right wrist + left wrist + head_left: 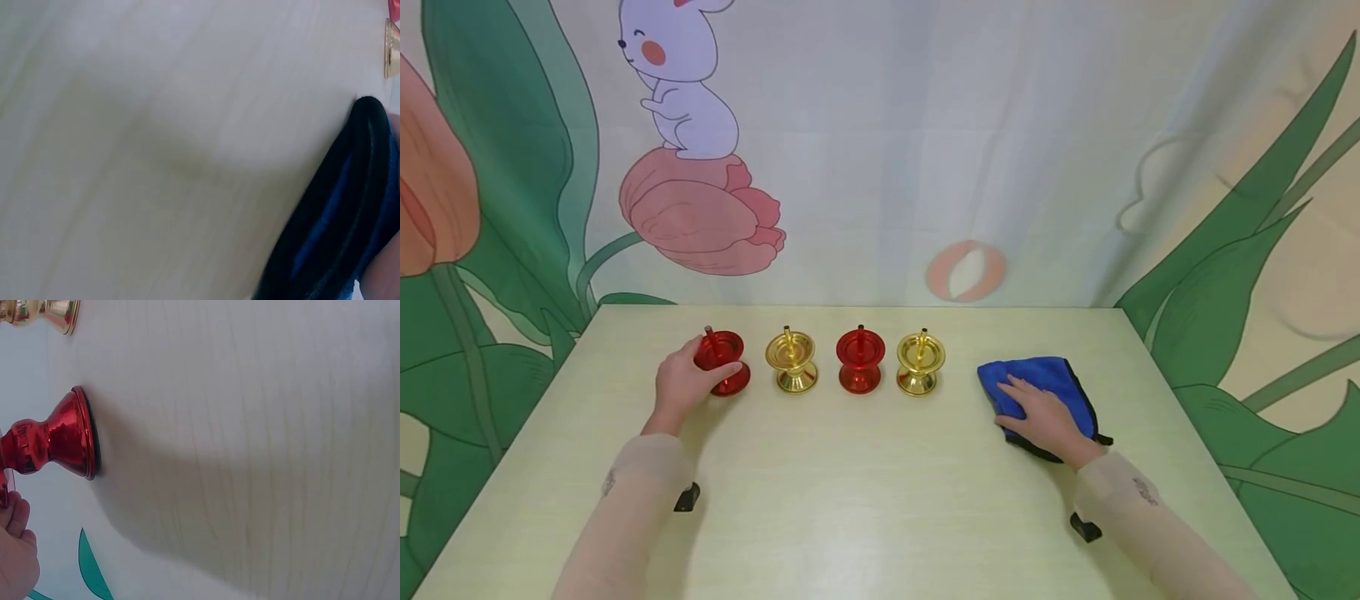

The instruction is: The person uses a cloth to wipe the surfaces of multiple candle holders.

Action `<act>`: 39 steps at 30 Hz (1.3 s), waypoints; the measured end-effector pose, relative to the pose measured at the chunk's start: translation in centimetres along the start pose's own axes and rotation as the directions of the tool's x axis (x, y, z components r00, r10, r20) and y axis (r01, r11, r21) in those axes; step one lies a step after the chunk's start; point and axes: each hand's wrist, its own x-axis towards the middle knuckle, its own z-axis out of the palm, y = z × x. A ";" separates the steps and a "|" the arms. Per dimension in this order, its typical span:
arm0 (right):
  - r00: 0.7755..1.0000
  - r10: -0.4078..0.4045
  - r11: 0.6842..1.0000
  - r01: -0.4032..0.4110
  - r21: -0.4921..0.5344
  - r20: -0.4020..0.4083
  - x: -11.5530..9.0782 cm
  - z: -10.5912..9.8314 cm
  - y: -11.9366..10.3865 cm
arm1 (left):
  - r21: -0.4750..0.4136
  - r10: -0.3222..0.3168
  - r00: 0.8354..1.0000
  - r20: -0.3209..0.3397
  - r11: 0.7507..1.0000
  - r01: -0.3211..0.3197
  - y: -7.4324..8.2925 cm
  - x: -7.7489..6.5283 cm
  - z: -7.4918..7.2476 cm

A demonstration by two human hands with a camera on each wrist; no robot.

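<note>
My left hand [681,385] holds the leftmost red candle holder [731,382], thumb in front and fingers at its left side. In the left wrist view, that shiny red candle holder [65,437] has a flared base, and fingertips [19,515] touch its upper part. My right hand [1041,418] rests on a folded blue cloth [1051,375] with black edging, its fingers fairly straight. Seen from the right wrist, the cloth [331,231] shows its dark edge, with the hand only partly in frame.
Between the hands stand a gold candle holder [796,379], another red candle holder [860,377] and a second gold one [917,382], in a row near the back edge of the pale table [850,500]. Behind it hangs a printed curtain [865,167].
</note>
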 end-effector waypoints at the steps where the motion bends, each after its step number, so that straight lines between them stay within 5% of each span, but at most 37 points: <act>1: 1.000 -0.002 1.000 0.002 0.001 -0.017 0.0 0.0 0.0 | -0.003 -0.010 1.000 -0.001 1.000 0.010 0.0 -0.1 0.0; 10: 0.995 0.026 0.998 -0.021 0.053 -0.101 -0.1 -1.0 0.2 | 0.002 -0.022 1.000 -0.015 1.000 0.022 -0.4 -0.7 -0.6; 26: 0.982 0.094 0.981 -0.064 0.182 -0.166 -0.9 -6.2 0.8 | 0.056 0.027 1.000 0.006 0.998 -0.028 -0.2 -2.6 -2.7; 39: 0.960 0.177 0.921 -0.084 0.380 -0.216 -1.9 -9.9 0.5 | 0.001 0.071 0.997 -0.025 0.997 -0.071 2.5 -5.1 -3.4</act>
